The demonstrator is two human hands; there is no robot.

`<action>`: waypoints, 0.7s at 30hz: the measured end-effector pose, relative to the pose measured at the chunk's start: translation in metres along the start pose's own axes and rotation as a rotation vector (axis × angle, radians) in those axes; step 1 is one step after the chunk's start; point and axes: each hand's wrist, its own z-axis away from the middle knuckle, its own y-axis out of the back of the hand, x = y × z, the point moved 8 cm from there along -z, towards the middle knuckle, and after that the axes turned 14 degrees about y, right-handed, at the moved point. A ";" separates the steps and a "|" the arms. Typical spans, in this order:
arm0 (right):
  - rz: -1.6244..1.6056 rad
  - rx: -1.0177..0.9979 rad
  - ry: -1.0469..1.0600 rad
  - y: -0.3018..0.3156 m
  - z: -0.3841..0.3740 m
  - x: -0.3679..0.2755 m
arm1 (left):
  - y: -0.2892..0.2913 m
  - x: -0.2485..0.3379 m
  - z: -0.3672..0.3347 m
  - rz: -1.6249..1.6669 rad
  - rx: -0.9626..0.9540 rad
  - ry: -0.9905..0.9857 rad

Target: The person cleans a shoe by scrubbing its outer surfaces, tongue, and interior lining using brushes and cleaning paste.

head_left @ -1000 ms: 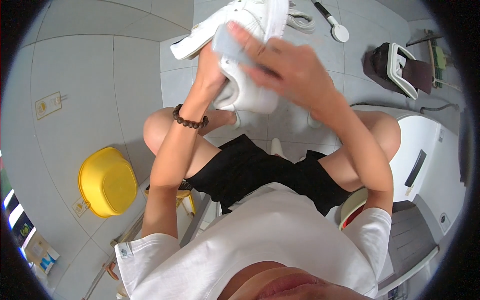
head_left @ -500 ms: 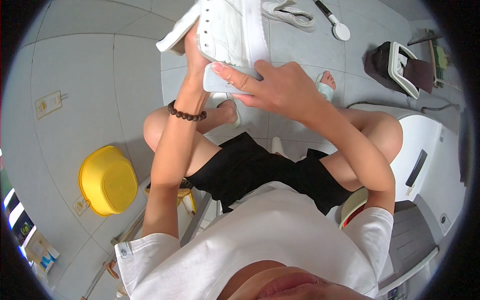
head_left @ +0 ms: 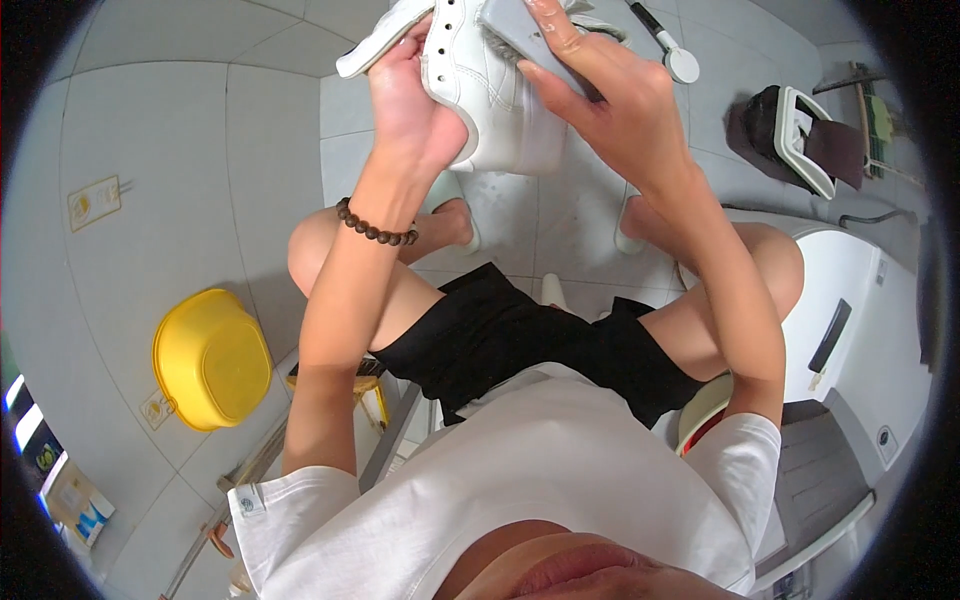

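My left hand (head_left: pixel 412 108) grips the shoe (head_left: pixel 478 95), likely light, supple, best held by its opening; my right hand (head_left: pixel 625 110) pinches the brush (head_left: pixel 525 40).

One wide fisheye view looks down from the wearer's head: a white short-sleeved T-shirt (head_left: pixel 560 440) fills its lower part close up, the grey tiled floor (head_left: pixel 505 225) lies farther off, a white shoe with punched eyelets (head_left: pixel 490 110) runs past the upper edge, and straight lines bow toward its dark rim.
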 end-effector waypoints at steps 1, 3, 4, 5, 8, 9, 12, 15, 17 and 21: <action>-0.059 -0.083 -0.046 -0.002 -0.003 0.001 | -0.003 0.001 -0.001 0.065 -0.122 0.023; -0.069 -0.085 -0.039 -0.001 -0.007 -0.003 | -0.005 -0.004 0.006 0.083 -0.091 0.043; -0.079 -0.087 -0.033 -0.001 -0.008 -0.004 | -0.009 -0.007 0.008 0.100 -0.059 0.064; -0.076 -0.087 -0.036 0.000 -0.007 -0.003 | -0.004 -0.010 0.006 0.100 -0.061 0.068; -0.037 -0.032 -0.069 0.006 -0.011 0.003 | -0.025 -0.012 0.015 0.238 -0.405 0.119; 0.038 -0.012 -0.062 0.010 -0.012 0.006 | -0.031 -0.014 0.018 0.239 -0.407 0.124; 0.155 -0.006 -0.031 -0.005 0.002 0.006 | -0.065 -0.018 0.025 -0.036 -0.551 0.065; 0.122 -0.068 0.002 -0.020 0.010 -0.017 | -0.058 -0.011 0.017 0.055 -0.655 0.162; 0.050 -0.117 0.006 -0.024 0.010 -0.020 | -0.051 -0.012 0.015 0.078 -0.538 0.194; 0.249 -0.147 0.007 -0.011 0.005 -0.009 | -0.036 -0.024 0.017 0.029 -0.278 0.195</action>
